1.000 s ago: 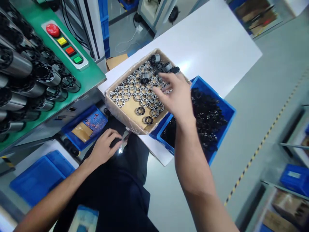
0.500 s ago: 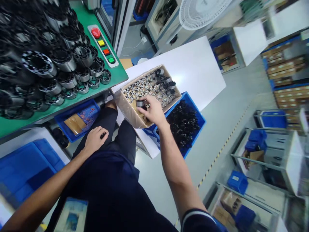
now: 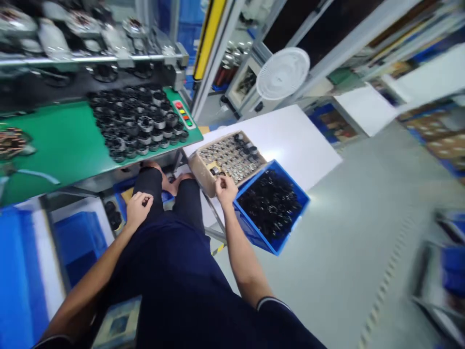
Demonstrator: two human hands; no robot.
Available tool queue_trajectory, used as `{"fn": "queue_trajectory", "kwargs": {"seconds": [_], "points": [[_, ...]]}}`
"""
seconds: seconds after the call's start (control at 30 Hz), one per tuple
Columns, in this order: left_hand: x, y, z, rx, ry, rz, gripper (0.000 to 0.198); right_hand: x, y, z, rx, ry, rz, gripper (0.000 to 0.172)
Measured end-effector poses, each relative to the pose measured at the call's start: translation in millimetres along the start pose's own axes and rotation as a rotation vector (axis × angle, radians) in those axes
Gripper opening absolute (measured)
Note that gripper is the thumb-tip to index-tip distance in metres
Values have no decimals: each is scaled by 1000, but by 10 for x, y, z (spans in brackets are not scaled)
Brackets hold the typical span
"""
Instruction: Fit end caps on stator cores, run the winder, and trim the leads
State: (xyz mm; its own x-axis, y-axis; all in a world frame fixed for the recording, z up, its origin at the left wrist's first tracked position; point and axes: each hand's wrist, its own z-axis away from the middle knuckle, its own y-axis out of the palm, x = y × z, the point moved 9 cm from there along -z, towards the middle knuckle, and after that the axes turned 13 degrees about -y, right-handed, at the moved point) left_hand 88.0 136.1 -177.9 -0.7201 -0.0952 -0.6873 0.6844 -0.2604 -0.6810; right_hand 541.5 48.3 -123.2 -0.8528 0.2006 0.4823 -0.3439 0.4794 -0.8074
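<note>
My right hand (image 3: 225,189) is at the near edge of a cardboard box (image 3: 204,175), with its fingers curled in. Whether a part is between those fingertips I cannot make out. Inside the box stand rows of metal rings (image 3: 232,157), with several black-topped cylindrical parts (image 3: 250,149) along the far right side. One dark and silver ring-shaped part (image 3: 215,170) sits at the box's near left, just past my fingers. My left hand (image 3: 138,209) is over my left thigh, thumb and fingers closed together around a small dark spot too unclear to name.
A blue bin (image 3: 250,228) full of black parts stands right of the box, by the white table (image 3: 290,131). At left, a green workbench (image 3: 65,131) carries many black and silver ring parts (image 3: 141,123) and a button panel (image 3: 184,115). A white fan (image 3: 283,72) stands behind.
The view has swung up and left, showing more of the workbench. My right hand has drawn back from inside the box to its near edge; the ring-shaped part it held now appears in the box.
</note>
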Motion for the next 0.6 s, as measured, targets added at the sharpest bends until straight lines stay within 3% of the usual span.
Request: {"fn": "queue_trajectory", "kwargs": {"seconds": [0.07, 0.13, 0.2, 0.3, 0.4, 0.5, 0.6], "points": [[93, -298, 109, -107, -67, 9, 39, 4, 1, -12, 11, 40, -28, 52], [203, -714, 186, -252, -129, 20, 34, -20, 27, -37, 22, 73, -53, 51], [305, -1286, 256, -436, -174, 21, 30, -62, 79, -76, 31, 100, -68, 52], [405, -2308, 422, -717, -211, -2, 30, -102, 135, -122, 43, 123, -61, 51], [504, -3154, 602, -884, -256, -51, 31, -98, 116, -143, 31, 122, -38, 48], [642, -3517, 641, -847, -311, -115, 33, -58, 63, -162, 3, 109, -23, 46], [804, -3522, 601, -762, -395, -141, 33, 62, -52, -212, -40, 62, -35, 45]]}}
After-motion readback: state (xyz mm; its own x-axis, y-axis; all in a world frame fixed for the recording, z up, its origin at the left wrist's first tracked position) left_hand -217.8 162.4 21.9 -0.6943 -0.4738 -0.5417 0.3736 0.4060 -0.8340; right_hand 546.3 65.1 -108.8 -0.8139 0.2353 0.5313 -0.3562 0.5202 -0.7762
